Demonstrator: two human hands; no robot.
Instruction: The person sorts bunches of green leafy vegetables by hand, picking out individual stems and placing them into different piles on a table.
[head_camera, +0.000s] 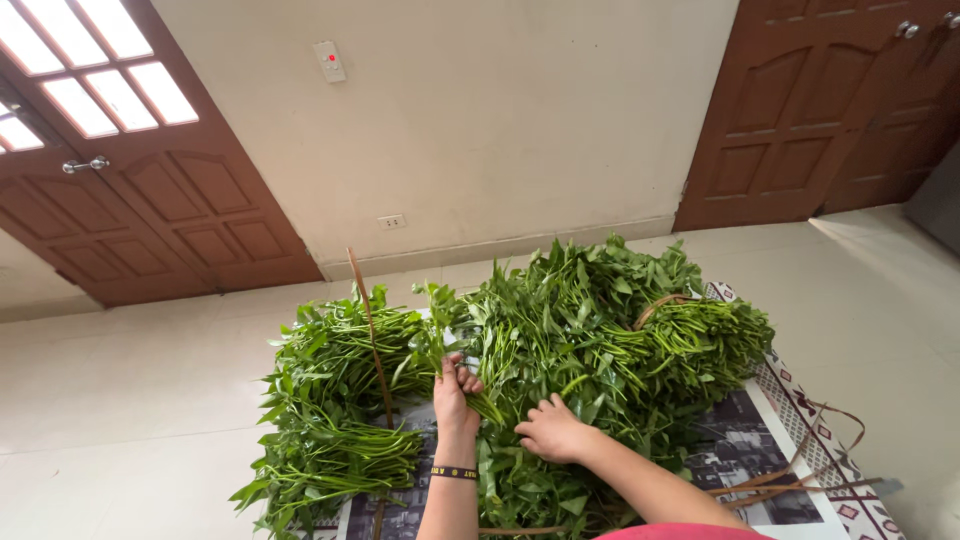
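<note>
A big heap of long-stemmed green leafy vegetables (590, 340) lies on newspaper sheets (745, 445) spread on the floor. A smaller pile of the same greens (330, 400) lies to the left. My left hand (453, 392), with a dark wristband, pinches a few stems between the two piles. Next to it, my right hand (552, 430) rests on the leaves of the big heap, fingers curled into them.
Brown tie strips (372, 335) stick up from the left pile, and more strips (800, 480) lie at the right on a patterned mat (800, 395). Pale tiled floor (130, 400) surrounds it. Wooden doors (150, 210) stand left and right of a cream wall.
</note>
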